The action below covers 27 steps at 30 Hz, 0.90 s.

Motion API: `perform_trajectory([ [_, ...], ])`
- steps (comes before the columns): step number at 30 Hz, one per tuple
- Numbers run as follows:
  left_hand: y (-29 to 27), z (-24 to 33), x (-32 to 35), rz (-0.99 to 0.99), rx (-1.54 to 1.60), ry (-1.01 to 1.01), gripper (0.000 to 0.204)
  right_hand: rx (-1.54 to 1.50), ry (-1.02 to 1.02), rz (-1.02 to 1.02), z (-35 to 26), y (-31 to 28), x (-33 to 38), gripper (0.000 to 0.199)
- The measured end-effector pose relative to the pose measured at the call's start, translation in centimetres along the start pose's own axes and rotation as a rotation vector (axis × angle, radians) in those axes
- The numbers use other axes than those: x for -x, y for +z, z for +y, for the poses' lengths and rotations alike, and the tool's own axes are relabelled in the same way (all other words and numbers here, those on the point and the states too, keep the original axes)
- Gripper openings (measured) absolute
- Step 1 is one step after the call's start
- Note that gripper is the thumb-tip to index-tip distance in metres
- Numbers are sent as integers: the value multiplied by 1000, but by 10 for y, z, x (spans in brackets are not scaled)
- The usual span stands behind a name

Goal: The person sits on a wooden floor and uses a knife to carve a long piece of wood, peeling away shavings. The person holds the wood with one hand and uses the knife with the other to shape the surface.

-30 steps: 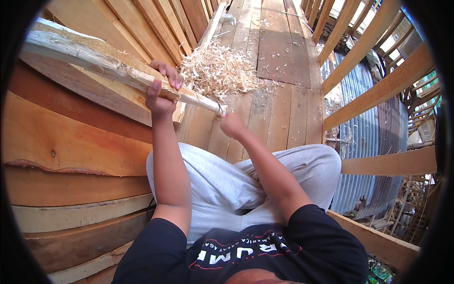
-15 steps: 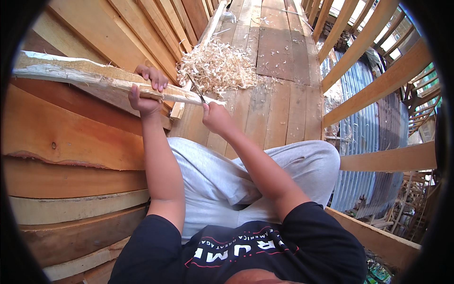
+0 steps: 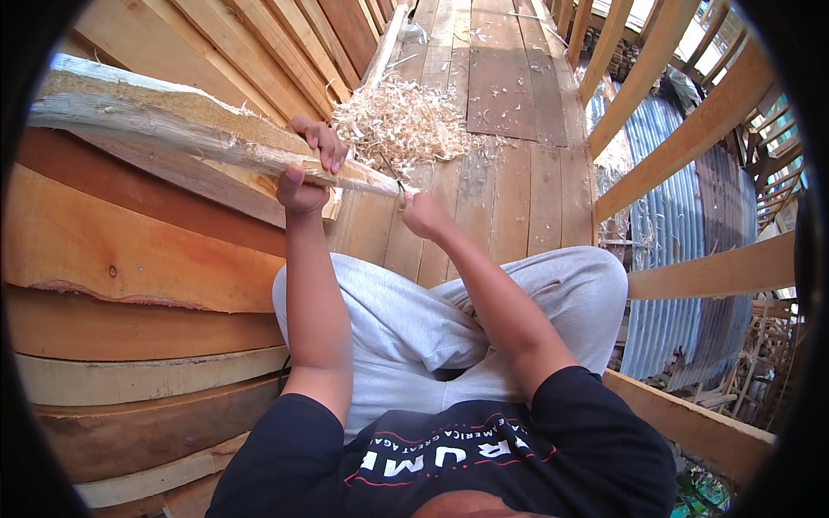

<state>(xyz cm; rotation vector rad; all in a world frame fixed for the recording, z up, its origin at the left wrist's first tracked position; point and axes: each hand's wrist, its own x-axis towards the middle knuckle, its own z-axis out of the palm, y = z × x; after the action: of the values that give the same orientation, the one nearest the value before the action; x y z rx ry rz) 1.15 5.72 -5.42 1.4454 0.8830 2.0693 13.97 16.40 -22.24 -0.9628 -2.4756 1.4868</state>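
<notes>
A long pale wooden pole (image 3: 181,125), its surface partly shaved and whitish, slants from the far left to a thin tapered end near the middle. Around it, close to the thin end, my left hand (image 3: 302,192) is closed, thumb on the near side and fingers curled over the far side. My right hand (image 3: 425,214) is closed beside the tapered tip, gripping a knife (image 3: 393,174). Only its thin dark blade shows, lying across the wood at the tip; the handle is hidden in my fist.
A heap of curled wood shavings (image 3: 401,121) lies on the plank floor (image 3: 540,194) beyond the pole. Stacked boards (image 3: 138,259) line the left side. Slanted railing slats (image 3: 682,151) stand on the right, with corrugated metal sheets (image 3: 665,233) beyond. My crossed legs (image 3: 553,285) are below my hands.
Both hands, the knife and the pole have shifted to the right. The pole's thick left part looks larger and nearer. Both grips are kept.
</notes>
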Motion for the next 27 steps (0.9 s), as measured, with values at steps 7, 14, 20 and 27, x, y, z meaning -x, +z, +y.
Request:
perform_trajectory([
  [7,-3,1,6,-60,25,-35,57,45,-42,-39,-61,-30,23,55],
  [14,-10,3,4,-29,62,-13,57,85,19,-8,5,1,-9,53],
  [20,-18,5,13,-36,67,-24,58,71,-137,-15,-83,-30,36,53],
  [27,-21,6,7,20,113,-19,58,10,-80,70,29,3,-15,54],
])
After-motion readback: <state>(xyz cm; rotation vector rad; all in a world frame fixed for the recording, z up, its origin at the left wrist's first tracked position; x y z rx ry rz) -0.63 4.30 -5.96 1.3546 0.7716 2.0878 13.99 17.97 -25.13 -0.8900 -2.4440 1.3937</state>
